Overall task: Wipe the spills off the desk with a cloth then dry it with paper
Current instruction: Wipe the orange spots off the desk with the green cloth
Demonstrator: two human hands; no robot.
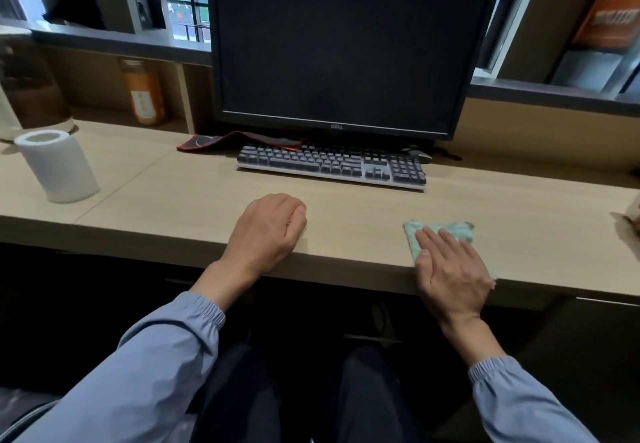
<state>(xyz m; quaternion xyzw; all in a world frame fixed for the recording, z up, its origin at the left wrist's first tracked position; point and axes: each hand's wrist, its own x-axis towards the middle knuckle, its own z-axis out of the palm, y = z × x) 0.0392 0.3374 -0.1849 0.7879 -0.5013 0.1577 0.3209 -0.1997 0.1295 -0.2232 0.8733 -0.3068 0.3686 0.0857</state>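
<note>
A light wooden desk [180,200] runs across the view. My right hand [450,266] lies flat on a pale green cloth [457,229] near the desk's front edge at the right, fingers straight and pressing it down. My left hand [266,231] rests on the front edge near the middle, its fingers curled under and holding nothing. A white roll of paper [57,165] stands upright at the far left of the desk. I cannot make out any spill on the surface.
A dark monitor [346,44] stands at the back with a grey keyboard [332,165] in front of it. A red-edged black mat [239,141] lies behind the keyboard's left end. An orange bottle [143,96] stands in a shelf nook at back left.
</note>
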